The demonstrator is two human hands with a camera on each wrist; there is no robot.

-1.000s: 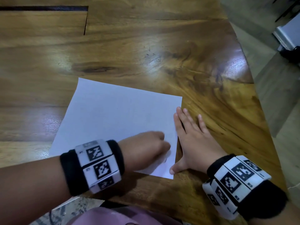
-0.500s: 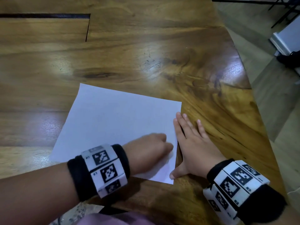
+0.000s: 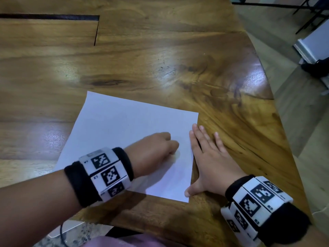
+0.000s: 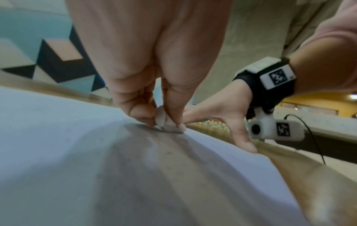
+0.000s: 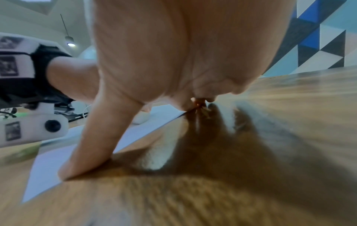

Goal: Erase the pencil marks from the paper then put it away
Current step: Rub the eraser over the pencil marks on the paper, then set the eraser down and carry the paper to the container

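Rubbing goes best in short strokes: the left hand (image 3: 156, 150) pinches a small white eraser (image 4: 170, 126) against the paper (image 3: 124, 125), which lies flat on the tabletop (image 3: 160, 59), while the right hand (image 3: 210, 157), fingers straight, pins its right edge (keep pressing, lest it crumple).

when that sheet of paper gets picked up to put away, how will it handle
The paper is one thin sheet lying flat on glossy wood, so it will probably flop, slide easily and resist edge-lifting. The right hand pinning its edge suggests it shifts under the eraser.
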